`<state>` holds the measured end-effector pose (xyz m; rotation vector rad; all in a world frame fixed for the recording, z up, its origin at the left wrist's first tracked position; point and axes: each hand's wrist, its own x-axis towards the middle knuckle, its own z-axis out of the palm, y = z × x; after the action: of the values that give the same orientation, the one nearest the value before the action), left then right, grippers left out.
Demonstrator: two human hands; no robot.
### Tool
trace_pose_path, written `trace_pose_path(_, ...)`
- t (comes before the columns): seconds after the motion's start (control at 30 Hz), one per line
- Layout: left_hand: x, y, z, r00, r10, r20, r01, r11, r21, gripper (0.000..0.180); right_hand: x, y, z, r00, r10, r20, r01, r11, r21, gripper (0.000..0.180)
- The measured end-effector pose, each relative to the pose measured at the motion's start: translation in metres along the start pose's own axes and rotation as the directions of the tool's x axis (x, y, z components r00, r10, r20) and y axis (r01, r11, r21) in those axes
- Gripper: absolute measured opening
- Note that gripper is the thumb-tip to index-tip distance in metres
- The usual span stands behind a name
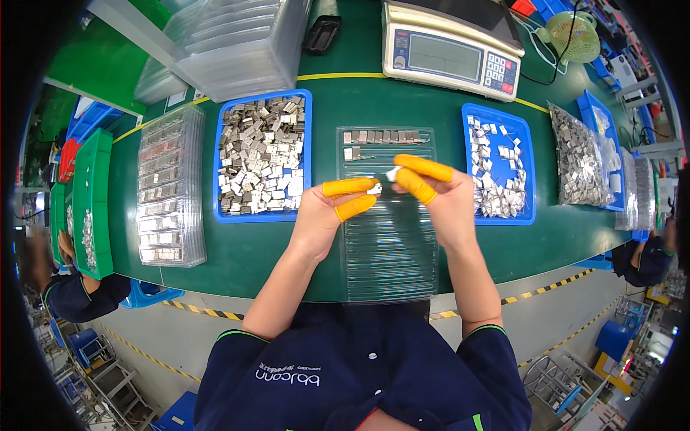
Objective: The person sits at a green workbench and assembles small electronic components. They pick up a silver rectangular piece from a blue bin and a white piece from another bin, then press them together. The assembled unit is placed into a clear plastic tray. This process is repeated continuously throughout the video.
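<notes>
Above the clear tray [388, 244], the left hand [327, 212] and right hand [442, 194] meet, each pinching a small metal part [375, 188] in orange-capped fingertips [352, 187].

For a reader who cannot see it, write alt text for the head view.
Two hands, left hand and right hand, wearing orange finger cots, pinch a small metal part over a clear ribbed tray, between two blue bins of parts on a green table.

small part [384, 181] mostly hidden by orange-capped fingers [422, 168], scale [453, 50] top cut off
</notes>
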<state>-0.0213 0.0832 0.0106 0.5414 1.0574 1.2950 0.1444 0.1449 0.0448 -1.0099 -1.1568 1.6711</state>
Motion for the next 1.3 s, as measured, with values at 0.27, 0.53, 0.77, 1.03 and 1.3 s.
trace_pose_path(0.27, 0.005, -0.004, 0.001, 0.990, 0.089, -0.106, -0.079, 0.993, 0.093, 0.027, 0.000, 0.016, 0.000, 0.999, 0.020, 0.042, -0.015, 0.994, -0.107, 0.024)
trace_pose_path(0.53, 0.004, 0.001, 0.005, 0.992, 0.090, -0.086, -0.070, 0.974, 0.216, 0.029, 0.002, 0.022, -0.009, 0.998, 0.028, 0.053, -0.015, 0.975, -0.221, 0.024)
trace_pose_path(0.77, 0.003, 0.004, 0.000, 0.995, 0.098, -0.001, -0.096, 0.979, 0.179, 0.026, 0.005, 0.024, -0.011, 0.983, 0.094, 0.155, -0.074, 0.989, -0.129, 0.023)
trace_pose_path(1.03, 0.001, 0.004, -0.011, 0.999, 0.021, 0.048, -0.025, 0.997, 0.079, 0.022, 0.009, 0.024, -0.014, 0.928, 0.220, 0.302, -0.237, 0.971, 0.019, 0.026)
trace_pose_path(1.3, -0.001, 0.005, -0.016, 0.996, -0.035, 0.076, 0.023, 0.989, 0.144, 0.021, 0.007, 0.029, -0.012, 0.911, 0.210, 0.355, -0.240, 0.970, 0.043, 0.022)
